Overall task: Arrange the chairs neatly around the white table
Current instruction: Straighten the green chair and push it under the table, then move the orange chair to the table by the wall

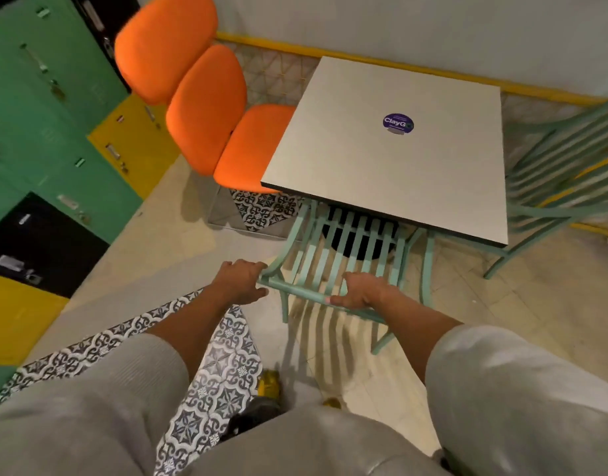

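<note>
Both hands, left hand (pixel 242 280) and right hand (pixel 359 292), grip the mint chair (pixel 344 255) (half under the tabletop (pixel 392 166)); a crooked push could jam it.

Before us the table (pixel 392 159); near chair (pixel 344 266) half under its front edge, cushioned chair (pixel 206 108) at left, third chair (pixel 567 180) at right, lockers (pixel 45 132) far left.
</note>
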Tool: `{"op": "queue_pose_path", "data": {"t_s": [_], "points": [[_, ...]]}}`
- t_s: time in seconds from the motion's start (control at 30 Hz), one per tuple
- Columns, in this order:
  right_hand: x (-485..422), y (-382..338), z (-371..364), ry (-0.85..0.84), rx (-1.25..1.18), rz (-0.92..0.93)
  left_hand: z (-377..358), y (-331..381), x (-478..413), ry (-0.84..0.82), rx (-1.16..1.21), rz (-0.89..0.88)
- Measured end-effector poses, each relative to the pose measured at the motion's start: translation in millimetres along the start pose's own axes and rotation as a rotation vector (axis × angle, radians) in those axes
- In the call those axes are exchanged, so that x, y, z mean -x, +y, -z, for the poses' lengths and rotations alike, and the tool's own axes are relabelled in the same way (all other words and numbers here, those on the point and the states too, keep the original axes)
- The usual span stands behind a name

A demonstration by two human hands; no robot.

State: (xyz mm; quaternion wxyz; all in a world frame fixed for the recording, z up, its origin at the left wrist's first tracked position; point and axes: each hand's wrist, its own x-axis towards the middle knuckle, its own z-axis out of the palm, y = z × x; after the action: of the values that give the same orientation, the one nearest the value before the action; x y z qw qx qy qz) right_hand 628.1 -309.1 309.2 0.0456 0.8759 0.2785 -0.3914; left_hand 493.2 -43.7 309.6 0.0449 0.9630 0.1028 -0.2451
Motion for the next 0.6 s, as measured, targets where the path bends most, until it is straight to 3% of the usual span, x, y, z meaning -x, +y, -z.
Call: {"op": "queue_pose_path", "data": {"t_s": [0.3, 0.6], "points": [[-44, -159, 43, 0.025, 0.204, 0.257, -14, -141, 54, -0.004, 0.122, 0.226], [-126, -352, 103, 0.088, 0.364, 0.29, 0, -337, 79, 0.028, 0.13, 0.251]]}}
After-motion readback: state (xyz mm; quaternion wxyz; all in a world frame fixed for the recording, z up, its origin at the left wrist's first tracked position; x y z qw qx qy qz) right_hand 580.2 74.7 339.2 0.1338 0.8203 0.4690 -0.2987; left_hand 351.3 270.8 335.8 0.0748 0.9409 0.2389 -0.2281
